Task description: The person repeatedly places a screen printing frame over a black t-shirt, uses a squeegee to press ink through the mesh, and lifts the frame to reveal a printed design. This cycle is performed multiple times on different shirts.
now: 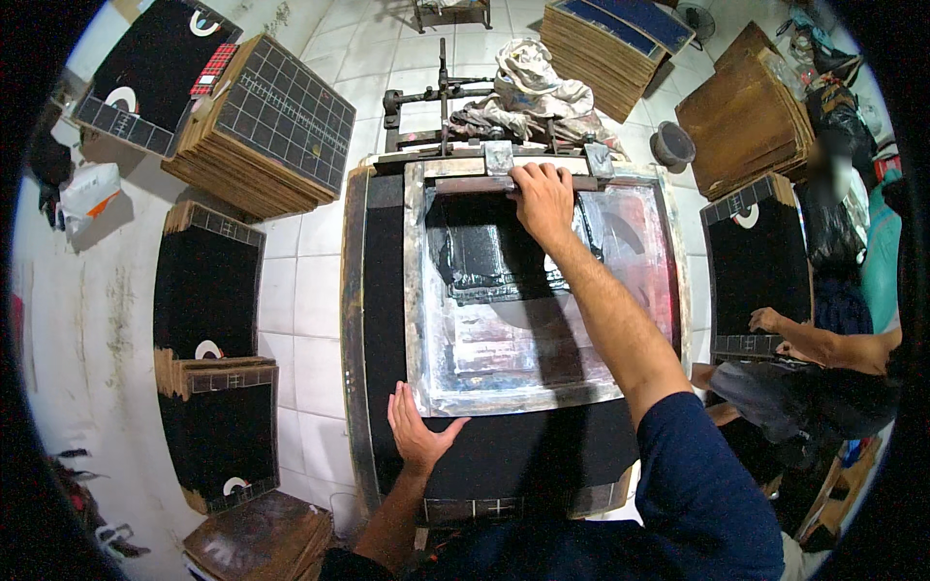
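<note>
A screen printing frame point(415, 290) with a smeared mesh lies over black material point(542, 455) on a board. Black ink point(465, 247) coats the upper part of the mesh. My right hand point(542, 201) grips a long squeegee point(470, 185) at the frame's far side, below two metal clamps point(499, 158); my forearm crosses the mesh. My left hand point(421, 436) is at the near left corner of the frame, fingers spread and thumb out, touching the edge.
Board stacks topped with black material stand left point(208, 290) and right point(760, 261). A co-worker's arm point(843, 349) is at the right. Behind the frame are a metal arm mechanism point(417, 107), piled rags point(538, 82), a bucket point(672, 145) and more board stacks point(736, 102).
</note>
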`<state>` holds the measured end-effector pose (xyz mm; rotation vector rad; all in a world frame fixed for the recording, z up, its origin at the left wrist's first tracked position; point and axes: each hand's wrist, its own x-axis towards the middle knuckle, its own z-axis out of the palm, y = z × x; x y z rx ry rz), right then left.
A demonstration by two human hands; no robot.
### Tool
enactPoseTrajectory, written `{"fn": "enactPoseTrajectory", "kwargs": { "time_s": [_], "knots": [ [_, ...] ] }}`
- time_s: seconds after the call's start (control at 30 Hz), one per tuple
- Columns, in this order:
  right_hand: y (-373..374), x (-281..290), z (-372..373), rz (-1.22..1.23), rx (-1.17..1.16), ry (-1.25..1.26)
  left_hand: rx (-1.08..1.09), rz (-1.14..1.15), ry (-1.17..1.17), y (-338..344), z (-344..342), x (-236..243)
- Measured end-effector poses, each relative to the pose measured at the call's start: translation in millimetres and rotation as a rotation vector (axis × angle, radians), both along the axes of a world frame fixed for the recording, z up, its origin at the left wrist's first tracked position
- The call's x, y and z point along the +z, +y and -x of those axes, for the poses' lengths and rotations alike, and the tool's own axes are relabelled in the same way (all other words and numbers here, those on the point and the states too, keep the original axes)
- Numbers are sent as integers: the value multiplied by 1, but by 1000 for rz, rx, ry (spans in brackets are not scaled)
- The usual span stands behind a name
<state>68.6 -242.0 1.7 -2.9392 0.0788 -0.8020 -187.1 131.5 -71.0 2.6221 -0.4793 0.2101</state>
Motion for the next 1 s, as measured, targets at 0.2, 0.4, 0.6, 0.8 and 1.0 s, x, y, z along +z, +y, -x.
{"fn": "enactPoseTrajectory", "kwargs": {
  "time_s": [0.2, 0.4, 0.6, 0.8, 1.0],
  "knots": [
    [-9, -5, -23, 58, -48, 207, 15, -40, -9, 0, 2, -1],
    [11, 5, 58, 20, -9, 252, -4, -8, 10, 0, -1, 1],
    [1, 20, 44, -45, 53, 368, 13, -22, 35, 0, 0, 5],
    [1, 11, -16, 35, -72, 180, -15, -61, -12, 0, -2, 1],
    [-4, 18, -8, 39, -38, 327, -7, -81, 8, 2, 0, -3]
  ]
}}
